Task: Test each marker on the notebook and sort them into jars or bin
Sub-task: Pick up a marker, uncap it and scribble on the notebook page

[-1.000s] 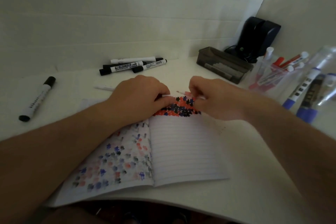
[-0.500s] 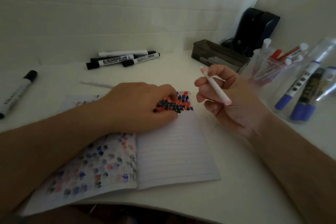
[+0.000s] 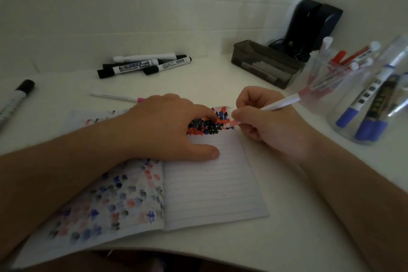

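An open lined notebook (image 3: 212, 185) lies before me, its left page and the top of its right page covered in red, blue and black blotches. My left hand (image 3: 167, 130) rests flat on the notebook, holding it down. My right hand (image 3: 267, 121) grips a thin white marker with pink ends (image 3: 280, 104), its pink tip touching the top right corner of the page. Black whiteboard markers (image 3: 143, 65) lie in a pile at the back. One more black-capped marker (image 3: 15, 99) is at the far left. A thin pink-tipped pen (image 3: 114, 96) lies behind my left hand.
Two clear jars stand at the right: one with red markers (image 3: 331, 75), one with blue markers (image 3: 373, 104). A dark rectangular bin (image 3: 265, 62) sits at the back, a black device (image 3: 313, 24) behind it in the wall corner.
My right hand lifted the thin white marker off the page, turned it round, and brought its tip down onto the top right of the page. My left hand stayed on the notebook.
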